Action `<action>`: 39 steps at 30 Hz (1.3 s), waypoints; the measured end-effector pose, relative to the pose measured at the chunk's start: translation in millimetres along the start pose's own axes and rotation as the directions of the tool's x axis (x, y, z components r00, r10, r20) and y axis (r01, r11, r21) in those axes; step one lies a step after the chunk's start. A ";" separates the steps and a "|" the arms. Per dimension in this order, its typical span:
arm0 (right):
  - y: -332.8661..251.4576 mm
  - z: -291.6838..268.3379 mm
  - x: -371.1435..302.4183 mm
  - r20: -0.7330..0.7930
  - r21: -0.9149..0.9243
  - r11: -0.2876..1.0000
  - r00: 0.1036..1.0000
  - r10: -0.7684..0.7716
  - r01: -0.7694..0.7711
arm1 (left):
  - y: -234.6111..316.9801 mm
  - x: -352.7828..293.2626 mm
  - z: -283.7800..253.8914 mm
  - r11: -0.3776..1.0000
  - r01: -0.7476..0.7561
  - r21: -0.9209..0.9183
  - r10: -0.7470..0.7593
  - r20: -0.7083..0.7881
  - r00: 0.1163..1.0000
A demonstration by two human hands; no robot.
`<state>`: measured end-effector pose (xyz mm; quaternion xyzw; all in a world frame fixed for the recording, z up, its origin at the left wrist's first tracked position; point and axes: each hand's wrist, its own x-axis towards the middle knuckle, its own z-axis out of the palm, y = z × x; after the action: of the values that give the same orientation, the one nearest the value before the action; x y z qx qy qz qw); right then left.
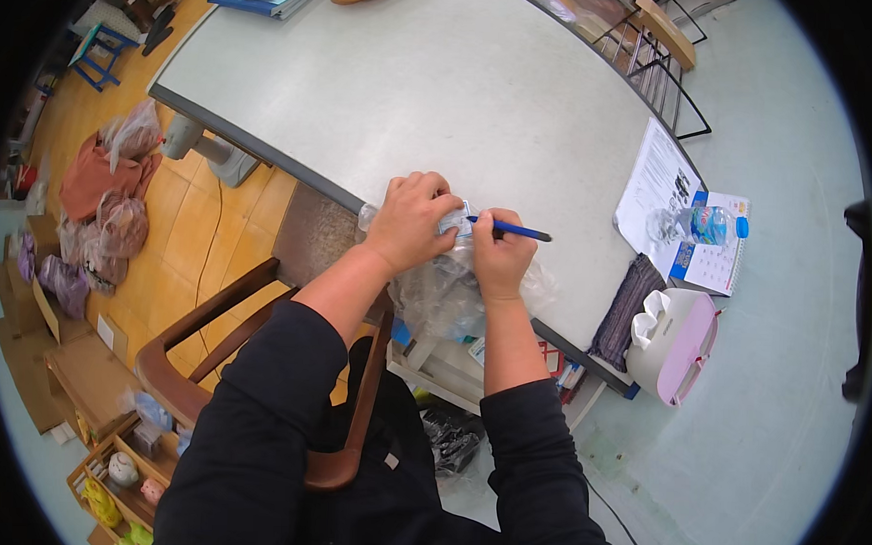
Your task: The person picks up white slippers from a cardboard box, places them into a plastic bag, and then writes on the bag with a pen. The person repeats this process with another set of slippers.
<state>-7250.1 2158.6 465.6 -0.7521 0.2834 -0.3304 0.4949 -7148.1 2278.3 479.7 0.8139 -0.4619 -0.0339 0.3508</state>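
Observation:
At the near edge of the white table [519,102], my right hand [502,265] pinches a blue pen [519,228]. The pen's tip end points left and meets a small white-and-blue label [460,220]. My left hand [414,219] is curled over the label and the plastic around it, its fingers pressing them down beside the pen tip. A crumpled clear plastic bag [440,297] hangs from under both hands over the table edge. What lies inside the plastic under my left palm is hidden.
An open drawer [442,374] sits below the table edge, and a brown wooden chair [359,419] stands near me. On the right are a tissue box [678,343], a dark knitted roll [627,308], a water bottle [708,225], a calendar [719,268] and a printed sheet [650,189].

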 end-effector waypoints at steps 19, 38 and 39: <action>-29.2 -191.4 -177.2 0.098 -0.385 0.901 0.962 0.255 -0.200 | -1.2 -52.6 -131.3 0.904 0.369 -0.217 -0.304 0.282 0.910; 4.8 -110.3 -191.4 0.473 -0.802 0.592 0.527 0.706 -0.073 | -90.7 -400.5 -423.1 0.702 0.287 -0.652 -0.705 -0.694 0.146; 8.6 -107.3 -192.0 0.482 -0.793 0.607 0.548 0.684 -0.059 | -101.1 -425.5 -422.2 0.694 0.315 -0.648 -0.702 -0.707 0.092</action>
<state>-7453.6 2240.4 447.3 -0.8549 0.3206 0.2714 0.3045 -7157.3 2869.3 621.8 0.7091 0.1620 0.2408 0.6426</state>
